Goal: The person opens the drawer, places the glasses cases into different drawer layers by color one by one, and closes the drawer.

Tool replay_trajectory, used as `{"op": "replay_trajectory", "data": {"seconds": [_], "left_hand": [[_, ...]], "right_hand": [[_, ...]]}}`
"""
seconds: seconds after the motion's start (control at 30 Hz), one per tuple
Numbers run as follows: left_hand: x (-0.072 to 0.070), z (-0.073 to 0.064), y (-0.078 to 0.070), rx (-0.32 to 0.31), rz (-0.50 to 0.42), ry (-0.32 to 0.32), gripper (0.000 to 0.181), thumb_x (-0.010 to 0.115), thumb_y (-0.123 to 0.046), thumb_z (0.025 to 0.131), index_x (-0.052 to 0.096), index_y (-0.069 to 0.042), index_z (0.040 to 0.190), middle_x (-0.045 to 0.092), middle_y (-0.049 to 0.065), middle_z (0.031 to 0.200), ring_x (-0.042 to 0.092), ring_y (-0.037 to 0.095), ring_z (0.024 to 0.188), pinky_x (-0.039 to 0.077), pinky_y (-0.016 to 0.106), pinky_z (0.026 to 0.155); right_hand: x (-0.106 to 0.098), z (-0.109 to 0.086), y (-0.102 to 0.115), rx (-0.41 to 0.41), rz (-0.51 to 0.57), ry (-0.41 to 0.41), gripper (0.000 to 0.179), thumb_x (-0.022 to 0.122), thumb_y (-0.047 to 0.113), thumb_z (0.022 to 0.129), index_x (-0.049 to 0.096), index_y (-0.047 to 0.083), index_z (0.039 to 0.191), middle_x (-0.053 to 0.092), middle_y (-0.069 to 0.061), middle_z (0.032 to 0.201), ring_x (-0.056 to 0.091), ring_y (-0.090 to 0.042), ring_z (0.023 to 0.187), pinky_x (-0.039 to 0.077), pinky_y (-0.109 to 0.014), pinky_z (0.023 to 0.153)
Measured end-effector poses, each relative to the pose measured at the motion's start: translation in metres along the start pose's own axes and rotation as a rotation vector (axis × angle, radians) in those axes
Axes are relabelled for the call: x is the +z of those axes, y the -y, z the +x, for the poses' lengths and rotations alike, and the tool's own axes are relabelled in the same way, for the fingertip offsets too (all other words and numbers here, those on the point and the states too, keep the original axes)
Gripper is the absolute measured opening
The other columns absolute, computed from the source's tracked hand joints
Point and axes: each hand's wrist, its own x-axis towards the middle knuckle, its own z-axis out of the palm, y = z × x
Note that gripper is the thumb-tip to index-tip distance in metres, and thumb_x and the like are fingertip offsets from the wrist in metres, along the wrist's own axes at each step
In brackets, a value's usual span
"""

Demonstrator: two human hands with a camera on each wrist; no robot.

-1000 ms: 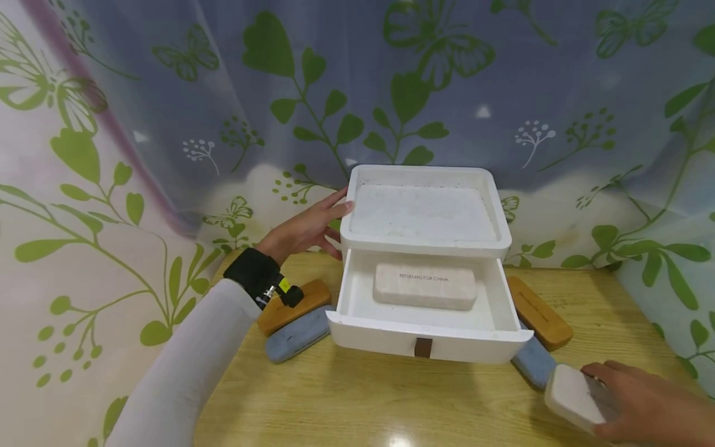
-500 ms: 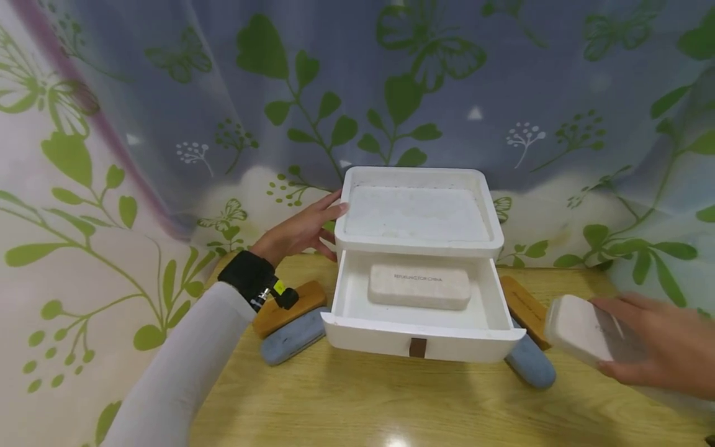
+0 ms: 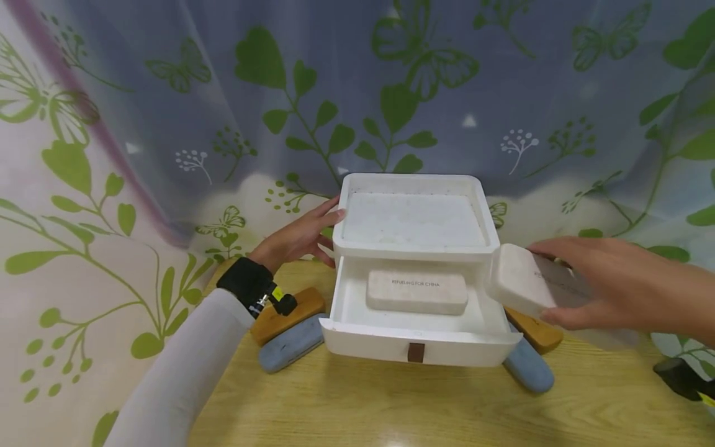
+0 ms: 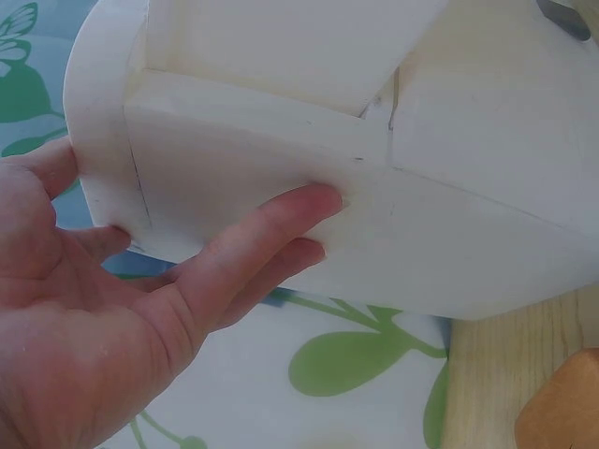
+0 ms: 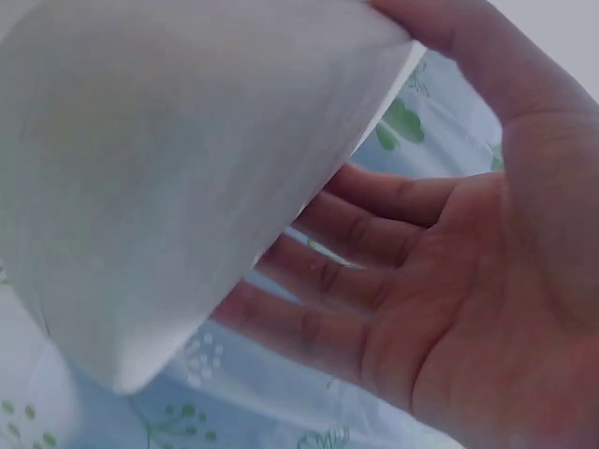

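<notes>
My left hand [image 3: 301,234] rests against the left side of a white drawer box [image 3: 413,220]. In the left wrist view its straight fingers [image 4: 271,224] touch the side wall. The box's drawer [image 3: 363,344] is pulled out, and a cream glasses case [image 3: 416,297] with printed lettering lies in it towards the back. Between thumb and fingers, my right hand [image 3: 620,285] grips a second cream glasses case [image 3: 516,279] in the air by the box's right side. That case [image 5: 159,178] fills much of the right wrist view.
Left of the box, a brown glasses case [image 3: 301,310] and a blue-grey one [image 3: 293,344] lie on the wooden table [image 3: 380,410]. Another brown case [image 3: 539,332] and blue-grey case [image 3: 530,366] lie to the right. A patterned curtain [image 3: 279,143] hangs close behind the box.
My right hand has lifted the cream glasses case from the lower right and carried it up and left to the drawer's right side. My left hand has stayed at the box.
</notes>
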Motion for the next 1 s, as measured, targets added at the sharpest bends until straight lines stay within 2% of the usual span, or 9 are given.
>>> {"op": "replay_trajectory", "data": {"seconds": [0.17, 0.33, 0.53, 0.67, 0.8, 1.0], "left_hand": [[0.001, 0.0, 0.0, 0.007, 0.006, -0.001, 0.065, 0.04, -0.044, 0.112, 0.005, -0.04, 0.167, 0.021, 0.008, 0.172, 0.072, 0.039, 0.104, 0.063, 0.059, 0.084], [0.002, 0.0, 0.0, 0.0, 0.003, 0.002, 0.064, 0.04, -0.044, 0.112, 0.006, -0.041, 0.167, 0.019, 0.007, 0.173, 0.071, 0.041, 0.106, 0.063, 0.059, 0.085], [0.001, -0.001, 0.0, -0.009, 0.005, -0.008, 0.065, 0.041, -0.045, 0.112, 0.006, -0.044, 0.166, 0.019, 0.005, 0.173, 0.072, 0.04, 0.106, 0.061, 0.062, 0.087], [0.001, 0.0, -0.001, -0.008, 0.001, -0.01, 0.064, 0.041, -0.045, 0.112, 0.007, -0.044, 0.166, 0.018, 0.004, 0.173, 0.071, 0.041, 0.107, 0.06, 0.065, 0.088], [0.001, 0.0, -0.001, -0.001, 0.005, 0.005, 0.065, 0.04, -0.044, 0.112, 0.005, -0.041, 0.167, 0.018, 0.006, 0.173, 0.071, 0.041, 0.107, 0.062, 0.061, 0.086], [0.0, 0.001, 0.0, -0.003, 0.0, 0.0, 0.064, 0.04, -0.043, 0.112, 0.006, -0.041, 0.167, 0.019, 0.006, 0.173, 0.071, 0.041, 0.106, 0.063, 0.06, 0.084]], "right_hand": [[-0.012, 0.025, 0.009, -0.084, 0.068, 0.031, 0.088, 0.09, 0.05, 0.076, 0.058, 0.004, 0.143, 0.069, -0.01, 0.134, 0.069, -0.016, 0.102, 0.056, -0.034, 0.071], [-0.017, 0.045, 0.018, -0.148, 0.111, 0.067, 0.084, 0.087, 0.052, 0.079, 0.059, 0.005, 0.143, 0.068, -0.008, 0.137, 0.069, -0.015, 0.108, 0.058, -0.037, 0.08], [-0.016, 0.067, 0.031, -0.212, 0.158, 0.126, 0.084, 0.087, 0.052, 0.079, 0.06, 0.003, 0.142, 0.067, -0.011, 0.139, 0.067, -0.024, 0.12, 0.058, -0.045, 0.092], [-0.013, 0.081, 0.042, -0.242, 0.182, 0.182, 0.083, 0.085, 0.053, 0.08, 0.06, 0.003, 0.142, 0.066, -0.01, 0.14, 0.066, -0.024, 0.122, 0.057, -0.047, 0.096], [-0.01, 0.09, 0.054, -0.274, 0.197, 0.248, 0.082, 0.082, 0.054, 0.083, 0.059, 0.003, 0.144, 0.065, -0.01, 0.141, 0.065, -0.026, 0.124, 0.056, -0.047, 0.097], [-0.007, 0.101, 0.067, -0.325, 0.193, 0.276, 0.08, 0.08, 0.053, 0.084, 0.059, 0.002, 0.143, 0.066, -0.011, 0.136, 0.065, -0.025, 0.119, 0.056, -0.047, 0.095]]}}
